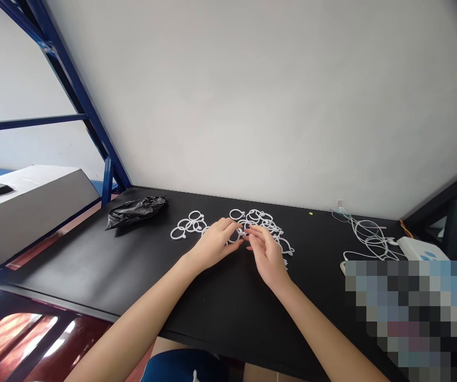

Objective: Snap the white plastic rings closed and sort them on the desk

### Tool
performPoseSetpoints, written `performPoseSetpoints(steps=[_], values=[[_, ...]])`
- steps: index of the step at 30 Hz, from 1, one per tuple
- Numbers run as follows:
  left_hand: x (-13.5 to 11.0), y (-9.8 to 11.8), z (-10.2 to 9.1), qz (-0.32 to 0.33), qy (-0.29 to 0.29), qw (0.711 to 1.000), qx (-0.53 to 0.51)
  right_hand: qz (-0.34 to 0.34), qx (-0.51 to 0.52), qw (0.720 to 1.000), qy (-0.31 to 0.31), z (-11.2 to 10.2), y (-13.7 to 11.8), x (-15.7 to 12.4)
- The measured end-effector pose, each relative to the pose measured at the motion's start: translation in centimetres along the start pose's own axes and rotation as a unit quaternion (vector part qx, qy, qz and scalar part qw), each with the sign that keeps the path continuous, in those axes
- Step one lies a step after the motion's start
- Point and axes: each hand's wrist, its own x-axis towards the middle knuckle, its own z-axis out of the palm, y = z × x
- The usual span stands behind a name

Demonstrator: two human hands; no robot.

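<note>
Head cam: so there's a white ring point(241, 232) right between the two hands, low over the desk point(220, 307). Left hand point(216, 239) has it pinched, fingers and thumb curled round it. Right hand point(267, 252) comes in from the other side, fingertips at the ring's edge, bent inward; can't tell if they're actually gripping. More rings point(267, 224) are heaped just behind and beside the right hand, with a smaller bunch point(191, 225) left of the left hand. Farther left, a crumpled black bag point(136, 211); way off right, tangled white cables point(369, 241).
</note>
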Motion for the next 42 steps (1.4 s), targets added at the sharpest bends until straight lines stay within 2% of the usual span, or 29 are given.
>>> performPoseSetpoints(steps=[4,9,13,16,23,31,42], values=[[-0.1,-1.2,-0.1,-0.044,-0.005,0.997,0.060,-0.039,-0.118,0.992,-0.023,-0.4,0.0,0.1],[-0.1,-2.0,0.1,-0.086,-0.017,0.993,0.082,-0.108,-0.290,0.948,-0.078,-0.5,0.2,0.2],[-0.1,-2.2,0.2,-0.096,-0.038,0.991,0.086,-0.118,-0.354,0.920,-0.121,-0.4,0.3,0.4],[-0.1,-2.3,0.3,-0.097,-0.048,0.990,0.090,-0.120,-0.358,0.918,-0.120,-0.4,0.4,0.6],[-0.1,-2.5,0.4,-0.104,-0.053,0.989,0.091,-0.136,-0.318,0.935,-0.084,-0.7,0.7,0.8],[-0.2,-2.8,0.6,-0.111,-0.055,0.988,0.090,-0.148,-0.311,0.936,-0.069,-1.0,1.7,1.3],[-0.5,-3.3,1.1,-0.131,-0.039,0.990,0.041,-0.148,-0.298,0.940,-0.075,-1.3,1.8,1.7]])
